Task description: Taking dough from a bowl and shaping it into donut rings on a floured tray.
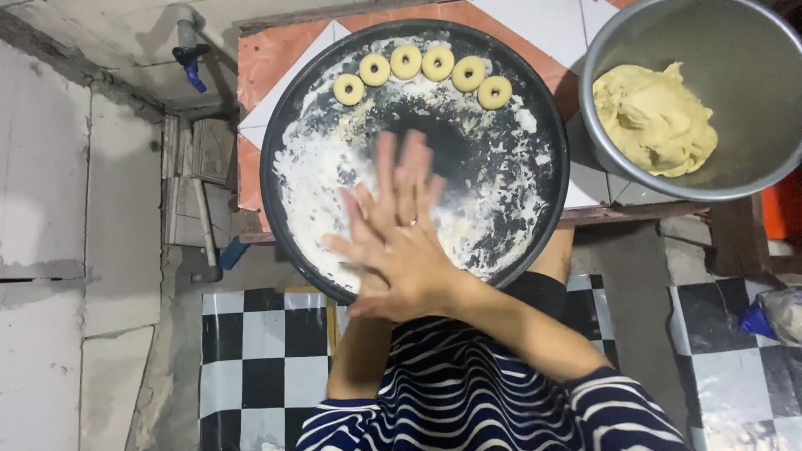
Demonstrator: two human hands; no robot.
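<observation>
My right hand point(403, 260) lies flat on top of my left hand point(399, 167), palm against palm, fingers spread, above the near side of a round dark tray point(317, 175) dusted with flour. The left fingers are blurred. Whatever may be between the palms is hidden. A ring shows on one finger. Several small ring-shaped dough pieces point(406, 61) sit in an arc along the tray's far edge. A metal bowl point(735, 33) at the top right holds a lump of yellow dough point(656, 117).
The tray and bowl rest on a table of orange and white tiles point(276, 58). A tap with a blue handle point(190, 63) is on the wall at the left. A black-and-white checkered floor point(251, 351) lies below, and a plastic bag point(781, 313) at the right.
</observation>
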